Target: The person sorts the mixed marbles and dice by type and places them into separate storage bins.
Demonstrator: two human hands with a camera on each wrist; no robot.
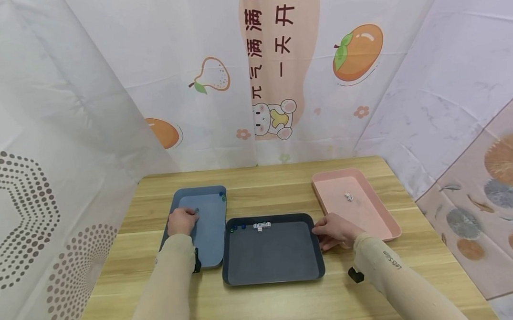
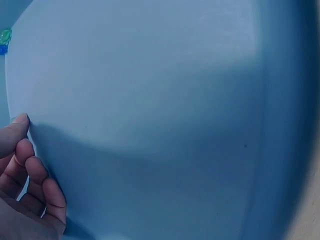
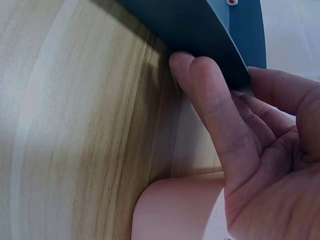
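My left hand (image 1: 183, 221) is low inside the blue tray (image 1: 213, 250), thumb and fingertips together at a small green-blue glass bead (image 1: 196, 210). In the left wrist view the fingers mostly hide that bead, and the other fingers curl near the tray floor. My right hand (image 1: 338, 229) pinches the right rim of the dark grey tray (image 1: 273, 259): the thumb lies over the rim and the fingers are against the outer wall. Along that tray's far side sit several white dice (image 1: 261, 225) and, at its far left corner, several blue and green beads (image 1: 233, 228).
More blue and green beads (image 1: 222, 196) lie in the blue tray's far right corner. A pink tray (image 1: 379, 216) with a few white dice (image 1: 349, 196) stands at the right, close to my right hand. The wooden table (image 1: 270, 188) ends at a printed curtain (image 1: 220, 118).
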